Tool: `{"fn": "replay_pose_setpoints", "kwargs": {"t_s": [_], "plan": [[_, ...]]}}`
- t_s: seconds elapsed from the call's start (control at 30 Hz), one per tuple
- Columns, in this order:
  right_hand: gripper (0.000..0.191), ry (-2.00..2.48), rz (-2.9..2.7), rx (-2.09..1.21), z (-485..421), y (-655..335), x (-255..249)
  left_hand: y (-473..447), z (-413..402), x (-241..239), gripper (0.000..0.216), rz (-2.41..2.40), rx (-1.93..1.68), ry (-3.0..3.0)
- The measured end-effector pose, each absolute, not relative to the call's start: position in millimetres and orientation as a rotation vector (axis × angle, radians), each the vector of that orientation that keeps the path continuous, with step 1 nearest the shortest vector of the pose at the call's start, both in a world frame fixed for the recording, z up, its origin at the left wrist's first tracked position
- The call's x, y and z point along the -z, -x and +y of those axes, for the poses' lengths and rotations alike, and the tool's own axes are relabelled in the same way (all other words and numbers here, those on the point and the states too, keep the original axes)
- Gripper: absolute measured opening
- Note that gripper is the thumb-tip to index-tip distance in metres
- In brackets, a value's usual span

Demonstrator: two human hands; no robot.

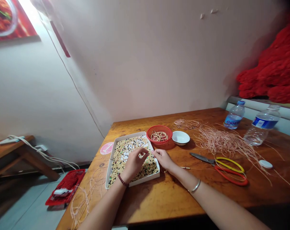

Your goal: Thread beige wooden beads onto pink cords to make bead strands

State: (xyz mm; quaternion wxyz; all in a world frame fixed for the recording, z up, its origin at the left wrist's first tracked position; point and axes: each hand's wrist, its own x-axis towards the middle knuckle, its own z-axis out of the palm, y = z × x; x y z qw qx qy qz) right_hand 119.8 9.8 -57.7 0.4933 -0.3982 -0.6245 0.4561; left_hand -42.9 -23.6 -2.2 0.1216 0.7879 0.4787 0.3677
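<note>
Over the white tray (156,175) of small beads (121,159), mostly tan with black, white and a few green ones, my left hand (136,161) has its thumb and fingertips pinched together. What sits in that pinch is too small to make out. My right hand (162,158) meets it at the tray's right edge, fingers closed, seemingly on a thin cord. A beaded stretch of cord (185,167) lies on the table behind the right wrist. Just beyond the hands stands a red basket (168,142) with beaded strings (159,136) inside.
A white bowl (180,138) stands beside the basket. Scissors (221,166) lie at right, near loose pink cords (226,140), a white cap (265,164) and two plastic bottles (234,116). More cord (81,204) hangs at the table's left edge. A red crate (65,187) is on the floor.
</note>
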Motion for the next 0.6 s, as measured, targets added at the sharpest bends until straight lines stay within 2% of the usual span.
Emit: {"fn": "replay_pose_setpoints", "kwargs": {"t_s": [0.2,0.6], "plan": [[0.031,0.962,-1.574,-1.020,7.5,-123.6,52.7,43.1,-22.4,3.9,0.010,1.396,-1.103,-2.325],[0.035,1.132,-1.637,-0.854,5.8,-126.4,53.9,41.8,-22.5,2.6,0.006,1.372,-1.097,-2.412]]}}
